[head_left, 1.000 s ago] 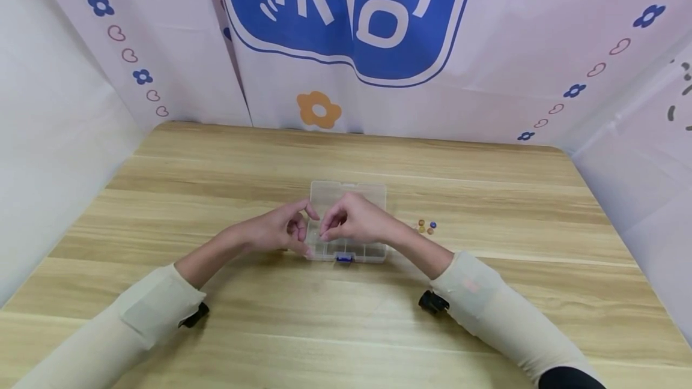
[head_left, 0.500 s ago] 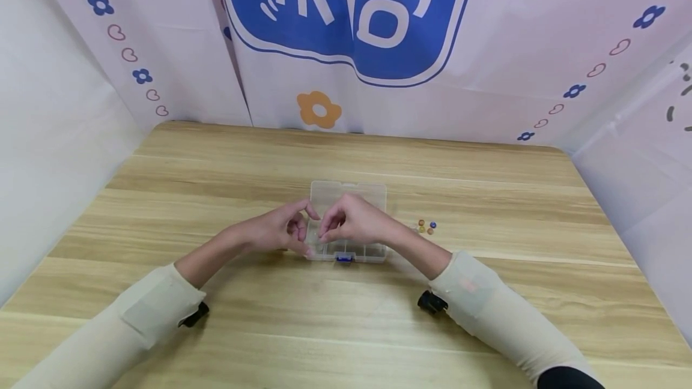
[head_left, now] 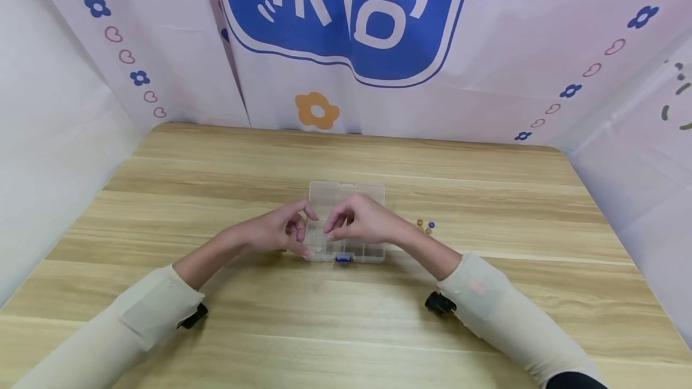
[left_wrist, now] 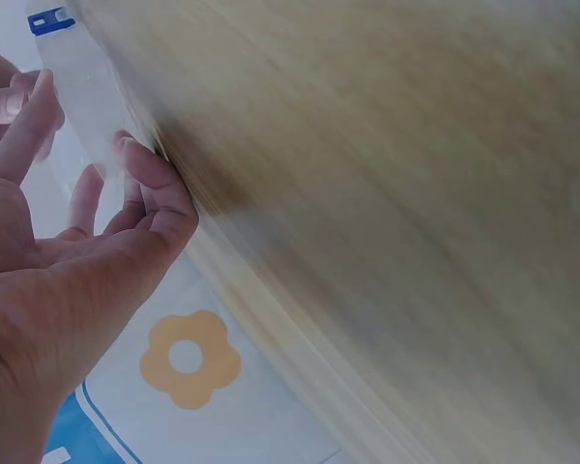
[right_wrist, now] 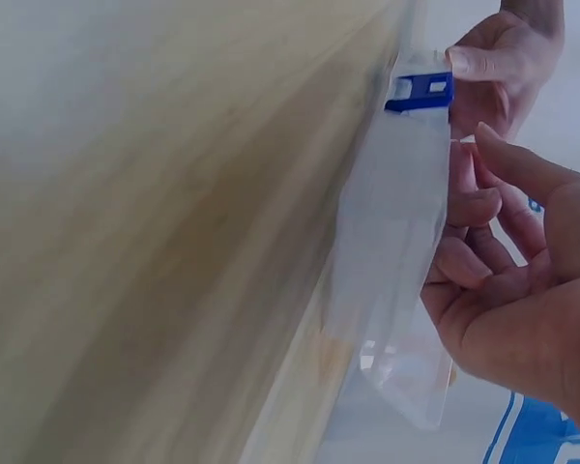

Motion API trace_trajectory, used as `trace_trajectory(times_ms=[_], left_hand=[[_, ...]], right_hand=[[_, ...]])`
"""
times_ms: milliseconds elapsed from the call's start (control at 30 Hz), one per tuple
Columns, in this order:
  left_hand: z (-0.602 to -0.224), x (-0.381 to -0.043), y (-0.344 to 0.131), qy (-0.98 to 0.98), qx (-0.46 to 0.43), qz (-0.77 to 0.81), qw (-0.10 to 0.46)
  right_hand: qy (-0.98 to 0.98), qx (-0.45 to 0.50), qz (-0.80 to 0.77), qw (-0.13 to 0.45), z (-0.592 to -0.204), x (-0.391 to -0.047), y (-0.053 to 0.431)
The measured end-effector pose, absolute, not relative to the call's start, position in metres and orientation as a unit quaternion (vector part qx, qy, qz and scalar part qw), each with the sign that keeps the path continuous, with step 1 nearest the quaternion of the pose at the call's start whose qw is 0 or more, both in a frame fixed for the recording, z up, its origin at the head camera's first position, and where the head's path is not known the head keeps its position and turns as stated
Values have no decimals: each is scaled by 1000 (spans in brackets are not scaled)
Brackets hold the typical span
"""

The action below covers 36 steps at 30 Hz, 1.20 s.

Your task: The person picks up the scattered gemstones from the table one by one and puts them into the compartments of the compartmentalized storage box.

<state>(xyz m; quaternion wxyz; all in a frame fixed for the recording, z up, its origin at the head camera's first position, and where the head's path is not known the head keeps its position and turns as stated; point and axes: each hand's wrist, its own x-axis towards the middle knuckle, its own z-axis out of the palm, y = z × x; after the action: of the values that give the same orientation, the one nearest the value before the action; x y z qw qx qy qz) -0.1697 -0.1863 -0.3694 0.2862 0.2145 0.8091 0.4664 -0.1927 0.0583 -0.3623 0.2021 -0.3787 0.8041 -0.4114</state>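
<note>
A clear plastic compartment box (head_left: 373, 251) with a blue latch (head_left: 343, 259) stands on the table, its lid (head_left: 324, 192) raised at the back. My left hand (head_left: 278, 230) grips the left end, thumb at the front corner and index finger near the hinge. Over the left compartments hangs my right hand (head_left: 359, 219), fingers loosely bent, with nothing visible between thumb and fingertips. In the right wrist view the right thumb (right_wrist: 522, 164) is a little apart from the bent fingers beside the box wall. Several small beads (head_left: 431, 225), orange and blue, lie right of the box.
The wood-grain table (head_left: 346, 317) runs to a white printed backdrop (head_left: 486, 77) along its rear edge. Each forearm wears a beige sleeve (head_left: 486, 293) with a small black device (head_left: 440, 302) beneath it.
My right hand has shifted slightly right over the box, its fingertips moving away from the left compartment. The left hand keeps its place. The head view has shifted a little.
</note>
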Motion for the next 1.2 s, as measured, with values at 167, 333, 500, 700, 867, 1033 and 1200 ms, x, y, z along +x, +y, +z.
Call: trace_trajectory(times_ms=[167, 333, 500, 700, 867, 1033, 1200], left_hand=[[-369, -169, -187, 808, 211, 467, 289], [-369, -169, -186, 809, 213, 465, 288], [-369, -169, -186, 811, 213, 464, 285], [-369, -169, -186, 809, 214, 466, 288], [-371, -170, -188, 807, 216, 468, 287], [-371, -170, -187, 807, 218, 467, 286], [-370, -169, -188, 806, 217, 468, 289]], right_hand=[[800, -379, -424, 191, -363, -194, 72], [801, -363, -439, 184, -362, -195, 85], [811, -335, -444, 182, -361, -197, 97], [826, -315, -437, 167, -362, -196, 110], [828, -317, -436, 155, -363, -196, 119], [832, -304, -438, 154, -364, -196, 130], [844, -279, -434, 146, -363, -196, 142]])
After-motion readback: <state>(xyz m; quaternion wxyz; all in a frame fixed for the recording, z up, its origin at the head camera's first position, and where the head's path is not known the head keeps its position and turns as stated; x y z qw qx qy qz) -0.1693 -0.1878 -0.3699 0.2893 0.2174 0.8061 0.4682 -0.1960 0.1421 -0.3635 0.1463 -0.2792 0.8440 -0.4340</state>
